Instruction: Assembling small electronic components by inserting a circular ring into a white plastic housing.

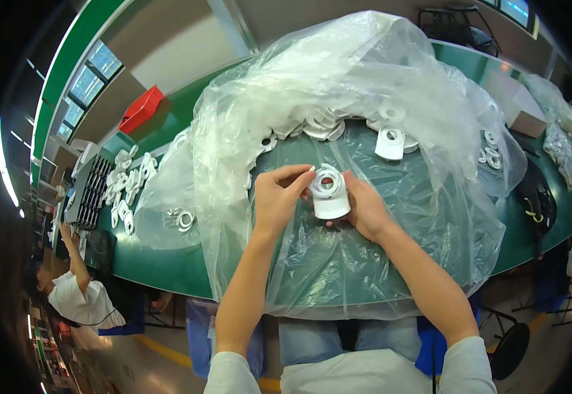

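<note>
My right hand (366, 205) is closed around the side of a white plastic part (332, 208), with a round ringed opening at its top and a broad curved lower end. The part is held up over the plastic sheet in front of me. At the upper left of its ring, the thumb and forefinger of my left hand (279, 194) are pinched together. A small white bit shows at those fingertips; whether it belongs to the part cannot be made out. Beyond my hands lies a similar white part (389, 143) with a round hole.
A clear plastic sheet (286, 262) covers the green table (161, 270), bunched high at the back over several white parts (322, 123). More white pieces (128, 184) lie left, near a black rack (91, 190). A red bin (141, 109) stands behind. A co-worker (82, 295) sits far left.
</note>
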The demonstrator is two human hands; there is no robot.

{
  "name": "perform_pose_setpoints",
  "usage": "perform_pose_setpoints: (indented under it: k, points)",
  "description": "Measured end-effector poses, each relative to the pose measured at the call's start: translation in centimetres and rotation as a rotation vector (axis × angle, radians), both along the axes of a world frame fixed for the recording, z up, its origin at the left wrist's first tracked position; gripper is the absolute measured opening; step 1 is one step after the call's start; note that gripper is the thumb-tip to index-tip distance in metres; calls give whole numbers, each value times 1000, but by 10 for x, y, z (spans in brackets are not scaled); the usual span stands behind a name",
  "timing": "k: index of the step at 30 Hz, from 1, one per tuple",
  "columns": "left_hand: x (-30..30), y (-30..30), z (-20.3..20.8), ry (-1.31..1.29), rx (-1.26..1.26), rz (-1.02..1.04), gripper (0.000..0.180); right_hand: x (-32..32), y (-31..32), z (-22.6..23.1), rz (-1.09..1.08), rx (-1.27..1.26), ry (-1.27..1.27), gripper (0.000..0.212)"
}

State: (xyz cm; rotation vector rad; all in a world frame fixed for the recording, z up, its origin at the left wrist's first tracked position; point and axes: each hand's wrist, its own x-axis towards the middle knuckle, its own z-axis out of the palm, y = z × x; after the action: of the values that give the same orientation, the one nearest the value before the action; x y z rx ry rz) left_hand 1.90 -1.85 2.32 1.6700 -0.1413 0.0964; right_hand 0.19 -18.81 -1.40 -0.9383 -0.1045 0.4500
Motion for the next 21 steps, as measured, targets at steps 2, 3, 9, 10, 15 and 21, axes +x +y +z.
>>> perform_pose_setpoints:
  k: [2,3,9,10,15,21]
  points:
    - [1,-2,1,-72,8,-3,16,1,-1,5,1,-9,12,48]
    - [-1,-2,0,-62,29,11,16,0,-1,4,9,-9,18,48]
    - [-4,-7,-4,-95,110,64,15,-1,0,4,-1,-112,-102,31]
    - [-3,-7,-6,-95,110,65,15,-1,0,4,0,-112,-103,31]
    - [-1,-5,-12,-340,274,74,13,-3,1,4,-4,-147,-163,32]
    - [-5,-5,-6,-267,291,29,12,-7,0,13,-17,-177,-217,36]
